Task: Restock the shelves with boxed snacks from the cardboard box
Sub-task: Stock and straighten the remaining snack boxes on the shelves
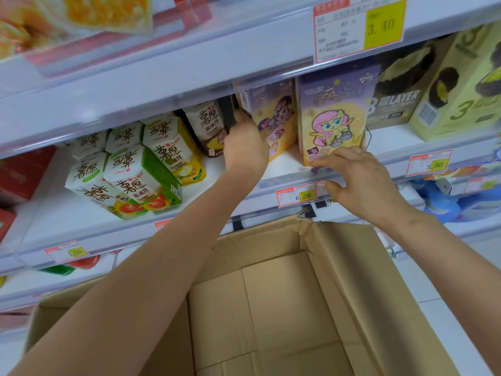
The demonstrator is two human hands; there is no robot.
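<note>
Left hand [245, 143]: fingers curled round the edge of a purple cardboard snack box [276, 115].
Right hand [360, 180]: palm down, fingers spread.

The white shelf [59, 213] holds many snack boxes. On the left stand green and white boxes [135, 175], packed close in rows. Behind them is a brown and white box [208, 123]. In the middle stands a box with a purple pony [276, 115], and just beside it a box with a pink pony [333, 118]. On the right are cake boxes [458, 90]. Price tags [296, 194] stick to the front edge.
</note>
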